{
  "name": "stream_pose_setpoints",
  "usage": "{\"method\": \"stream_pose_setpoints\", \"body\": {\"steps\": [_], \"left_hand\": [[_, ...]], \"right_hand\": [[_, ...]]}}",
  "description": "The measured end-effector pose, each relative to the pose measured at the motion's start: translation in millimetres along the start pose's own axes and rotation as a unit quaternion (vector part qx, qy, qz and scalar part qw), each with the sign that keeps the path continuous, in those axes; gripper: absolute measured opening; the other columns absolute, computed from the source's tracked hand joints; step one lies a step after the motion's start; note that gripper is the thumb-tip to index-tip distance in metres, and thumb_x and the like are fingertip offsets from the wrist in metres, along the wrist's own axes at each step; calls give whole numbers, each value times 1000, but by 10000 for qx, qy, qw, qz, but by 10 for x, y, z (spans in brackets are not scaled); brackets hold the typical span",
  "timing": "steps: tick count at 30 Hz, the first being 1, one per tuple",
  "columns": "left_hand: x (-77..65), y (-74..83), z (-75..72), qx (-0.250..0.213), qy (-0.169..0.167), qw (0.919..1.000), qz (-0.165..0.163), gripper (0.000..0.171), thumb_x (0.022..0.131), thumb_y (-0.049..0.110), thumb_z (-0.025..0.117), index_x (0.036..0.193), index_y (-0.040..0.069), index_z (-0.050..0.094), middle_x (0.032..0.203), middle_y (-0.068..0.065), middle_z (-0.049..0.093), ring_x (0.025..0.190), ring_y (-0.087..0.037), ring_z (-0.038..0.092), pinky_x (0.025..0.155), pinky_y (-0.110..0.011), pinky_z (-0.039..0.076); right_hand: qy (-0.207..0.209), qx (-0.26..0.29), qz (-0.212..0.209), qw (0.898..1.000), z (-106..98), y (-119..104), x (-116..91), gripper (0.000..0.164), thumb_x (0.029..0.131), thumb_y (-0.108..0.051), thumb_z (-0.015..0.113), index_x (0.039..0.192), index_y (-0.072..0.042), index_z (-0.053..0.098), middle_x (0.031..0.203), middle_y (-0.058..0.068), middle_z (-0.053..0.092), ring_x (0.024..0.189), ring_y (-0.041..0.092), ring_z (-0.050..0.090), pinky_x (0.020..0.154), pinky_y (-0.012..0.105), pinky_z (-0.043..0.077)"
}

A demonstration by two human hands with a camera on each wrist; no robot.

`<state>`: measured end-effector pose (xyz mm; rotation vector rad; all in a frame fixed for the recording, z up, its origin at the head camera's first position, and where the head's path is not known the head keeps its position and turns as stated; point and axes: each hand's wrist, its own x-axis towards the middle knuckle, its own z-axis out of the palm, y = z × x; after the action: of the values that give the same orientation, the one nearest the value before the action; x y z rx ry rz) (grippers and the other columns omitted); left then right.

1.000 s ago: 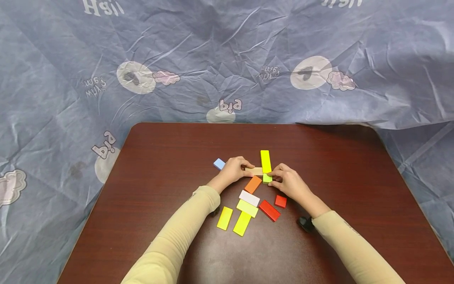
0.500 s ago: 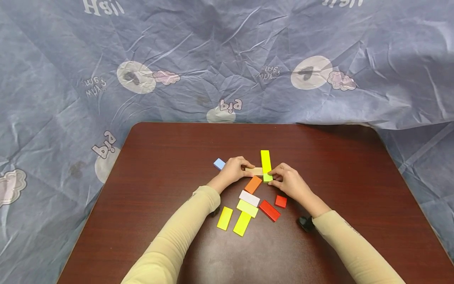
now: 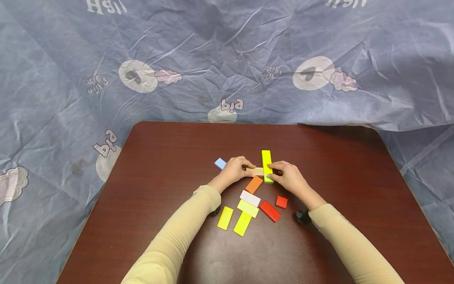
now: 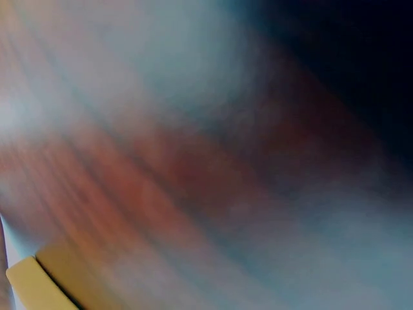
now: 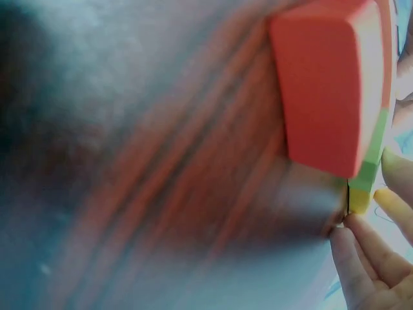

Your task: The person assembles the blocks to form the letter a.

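My left hand (image 3: 234, 172) pinches the left end of a plain wooden block (image 3: 255, 171) between thumb and fingers. That block's right end meets the side of a long yellow block (image 3: 266, 157), whose near end meets a light green block (image 3: 268, 180). My right hand (image 3: 289, 177) touches the right side of this row, with index finger and thumb apart. In the right wrist view its fingers (image 5: 377, 252) are beside the green block (image 5: 369, 169) and a yellow end. An orange block (image 3: 254, 184) lies just in front of the wooden block.
A blue block (image 3: 220, 163) lies behind my left wrist. Nearer are a white block (image 3: 250, 198), a pale yellow block (image 3: 248, 208), two yellow blocks (image 3: 225, 218), a red block (image 3: 270, 211) and a small red block (image 3: 281, 202). The brown table (image 3: 337, 157) meets a grey-blue cloth.
My right fingers have shifted from the green block's near end up along the row, index finger now at the yellow block. The green block has lined up with the yellow one. My left hand stays put.
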<state>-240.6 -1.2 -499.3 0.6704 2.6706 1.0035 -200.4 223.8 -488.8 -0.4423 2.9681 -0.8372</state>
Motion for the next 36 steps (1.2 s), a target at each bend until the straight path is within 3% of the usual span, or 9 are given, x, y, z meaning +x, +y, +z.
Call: {"method": "stream_pose_setpoints", "body": {"steps": [6,10,14,17,19,24,30,36], "left_hand": [[23,-14,-7,178,-49,9998,-9,29,84,30,78,112,21,77,103,2,69,81,-10,56,69,-18,44],[-1,15,-27,212,-129,9997,13,35,87,31,76,120,19,73,109,0,68,88,-13,59,75,-21,47],[-68,98,-57,336,128,9993,-30,33,89,29,74,120,17,71,112,-1,66,100,-17,61,85,-28,51],[-169,189,-64,587,429,9973,-97,23,89,30,74,109,16,73,102,0,65,93,-15,61,80,-27,51],[-251,260,-53,758,453,9959,-191,21,89,31,75,102,15,72,96,0,64,87,-14,61,75,-25,50],[-405,397,49,1140,140,9919,-539,30,85,40,76,98,14,67,90,1,63,76,-12,59,65,-22,46],[-481,476,160,1455,-13,9859,-824,42,82,42,79,104,10,61,87,-2,61,69,-14,56,59,-25,44],[-509,475,50,1893,-368,9776,-844,38,83,30,76,109,6,63,89,-4,63,73,-16,56,60,-27,43]], "right_hand": [[75,-99,-49,9999,17,-21,-3,45,85,-19,78,126,-4,68,122,19,67,113,37,62,94,52,51],[97,-95,-22,9999,17,-29,-7,44,85,-19,78,125,-4,68,122,19,68,113,37,62,94,52,51],[125,-80,-10,9999,19,-29,-4,44,84,-19,78,124,-4,69,121,18,68,112,37,63,93,51,52],[146,-48,-26,9999,24,-31,3,44,84,-19,78,124,-4,69,121,18,68,111,37,63,93,51,52],[158,-18,-33,9999,23,-35,7,44,84,-19,79,124,-4,69,121,18,68,112,37,63,93,51,52],[176,34,-24,9998,15,-31,7,45,84,-19,79,124,-4,69,120,19,68,112,37,63,94,52,51],[162,27,46,9999,27,-2,-6,45,84,-20,79,125,-5,68,123,19,67,115,38,61,96,52,50],[157,52,100,9998,40,14,-21,45,84,-21,79,126,-5,68,123,18,67,115,37,61,96,52,50]]}}
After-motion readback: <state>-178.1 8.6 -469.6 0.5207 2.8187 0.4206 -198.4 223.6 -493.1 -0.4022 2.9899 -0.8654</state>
